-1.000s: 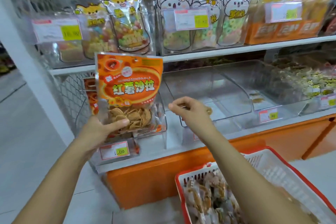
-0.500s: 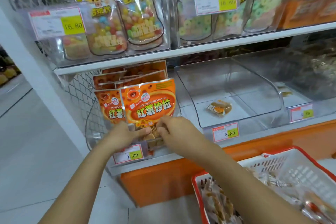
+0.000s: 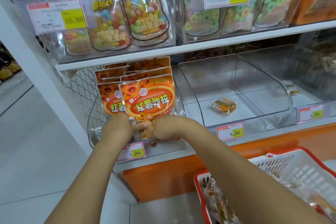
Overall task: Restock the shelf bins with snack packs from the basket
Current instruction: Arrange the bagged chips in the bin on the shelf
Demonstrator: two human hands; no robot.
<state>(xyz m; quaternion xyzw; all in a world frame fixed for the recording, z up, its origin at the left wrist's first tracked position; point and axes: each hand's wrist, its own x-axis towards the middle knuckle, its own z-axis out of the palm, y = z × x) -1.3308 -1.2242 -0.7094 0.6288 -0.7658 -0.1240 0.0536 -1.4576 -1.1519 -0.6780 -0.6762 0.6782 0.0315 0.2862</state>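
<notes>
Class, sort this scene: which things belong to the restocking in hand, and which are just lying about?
Belonging to the job: orange snack pack, gripped by the left hand and right hand; its clear bin; the red basket.
Lying about: candy bags and ring-sweet bags on the upper shelf; price tag.

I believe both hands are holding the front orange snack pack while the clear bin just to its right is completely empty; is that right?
Not quite. The head view shows one small wrapped pack lying in that clear bin. The rest holds: the left hand and right hand both grip the front orange snack pack.
</notes>
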